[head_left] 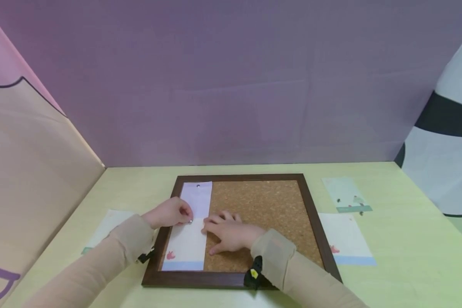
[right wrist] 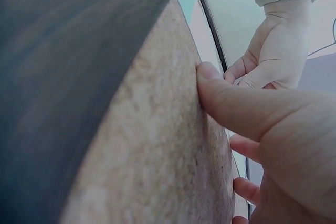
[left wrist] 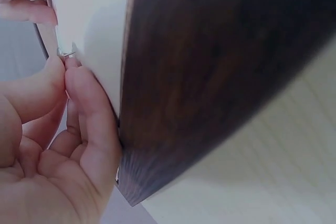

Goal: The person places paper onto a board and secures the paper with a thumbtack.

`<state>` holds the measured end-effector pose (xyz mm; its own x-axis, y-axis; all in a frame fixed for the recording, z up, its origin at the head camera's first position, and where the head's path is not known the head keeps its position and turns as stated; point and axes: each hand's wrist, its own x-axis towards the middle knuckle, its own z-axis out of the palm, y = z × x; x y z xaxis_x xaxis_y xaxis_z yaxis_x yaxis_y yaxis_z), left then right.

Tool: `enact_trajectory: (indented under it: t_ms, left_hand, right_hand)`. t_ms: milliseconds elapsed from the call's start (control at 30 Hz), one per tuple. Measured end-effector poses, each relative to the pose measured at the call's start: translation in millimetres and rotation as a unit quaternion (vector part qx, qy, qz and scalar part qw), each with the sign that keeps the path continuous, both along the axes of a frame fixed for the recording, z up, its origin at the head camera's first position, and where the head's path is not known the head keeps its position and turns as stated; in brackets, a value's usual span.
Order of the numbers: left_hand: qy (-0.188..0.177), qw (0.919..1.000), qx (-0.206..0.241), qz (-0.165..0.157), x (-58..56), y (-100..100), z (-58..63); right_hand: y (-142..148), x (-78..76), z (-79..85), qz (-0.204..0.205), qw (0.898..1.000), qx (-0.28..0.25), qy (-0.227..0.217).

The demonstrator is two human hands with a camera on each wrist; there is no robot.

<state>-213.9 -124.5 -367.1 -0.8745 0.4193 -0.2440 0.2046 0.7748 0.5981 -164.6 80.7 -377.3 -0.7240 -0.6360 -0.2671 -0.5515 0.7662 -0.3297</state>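
Note:
A framed cork board (head_left: 262,205) lies on the table. Along its left side, a lilac sheet (head_left: 195,201) carries a silver thumbtack (head_left: 198,186) near its top. Directly below is a white note sheet (head_left: 186,246) with a pink figure and a blue band. My left hand (head_left: 171,212) pinches a second thumbtack (left wrist: 69,54) between thumb and finger, its pin at the paper where the two sheets meet. My right hand (head_left: 231,234) rests with spread fingers on the cork, fingertips at the sheets' right edge; its thumb (right wrist: 226,93) touches the cork.
A dark wooden frame (head_left: 192,280) borders the board. Right of it lie a note sheet with a green band (head_left: 346,194) and one with a blue band (head_left: 348,239). Another sheet (head_left: 108,224) is partly under the left forearm. Purple fabric (head_left: 235,85) stands behind the table.

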Motion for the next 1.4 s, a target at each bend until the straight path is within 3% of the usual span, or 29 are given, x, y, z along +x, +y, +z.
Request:
enact_trajectory:
  t_ms: [567,933,1233,1400]
  left_hand:
    - [0.017,0.9996,-0.005,0.023,6.1,1.8,-5.7]
    - [0.032,0.9993,-0.016,0.010,2.6,4.9,-4.4]
    - [0.020,0.9980,-0.046,0.039,0.6,10.7,-4.4]
    - [0.026,0.9977,-0.049,0.038,0.7,9.7,-5.5]
  right_hand:
    - [-1.0,4.0,-0.7,-0.002,1.000,-0.008,0.003]
    - [0.7,2.9,-0.2,-0.008,1.000,-0.010,0.002]
    - [0.4,1.6,-0.8,-0.009,1.000,-0.012,-0.004]
    - [0.1,1.3,-0.9,-0.008,1.000,-0.013,-0.005]
